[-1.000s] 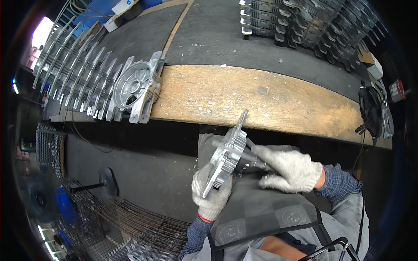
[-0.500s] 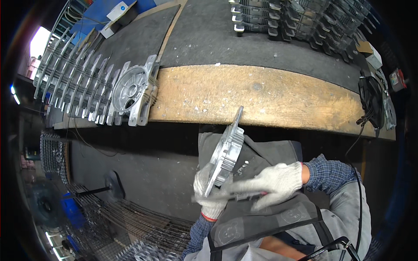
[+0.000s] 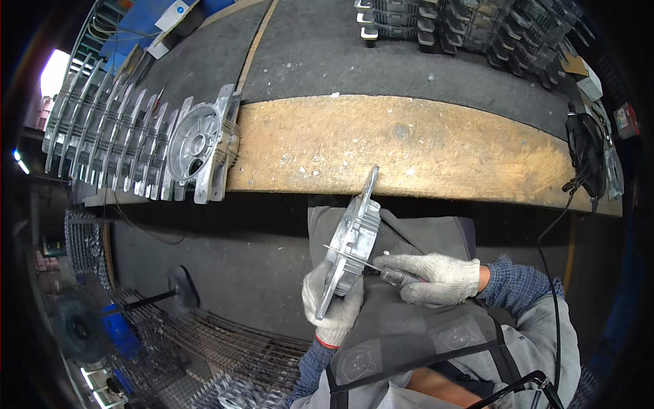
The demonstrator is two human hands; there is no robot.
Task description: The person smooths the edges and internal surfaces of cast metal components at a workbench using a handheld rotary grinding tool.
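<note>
My left hand [image 3: 334,307], in a white knit glove with a red cuff edge, is closed round the lower end of a silvery cast metal housing [image 3: 355,235]. The ribbed housing stands steeply tilted above my lap, its upper tip in front of the bench edge. In my gloved right hand [image 3: 436,276], closed round its handle, is a slim file [image 3: 357,259]. Its narrow blade crosses the housing's ribbed side and points left. How the fingers wrap the handle is partly hidden.
A row of similar castings [image 3: 122,136] stands on the left of the bench, beside a wooden board [image 3: 402,146] strewn with metal chips. Stacked castings [image 3: 436,27] rise at the far side. A black pouch with a cable [image 3: 584,153] hangs at the right. Wire mesh racking [image 3: 211,334] is lower left.
My right hand has swung the file up from beside my left hand onto the housing's ribbed side. The housing stays nearly in place in my left hand.
</note>
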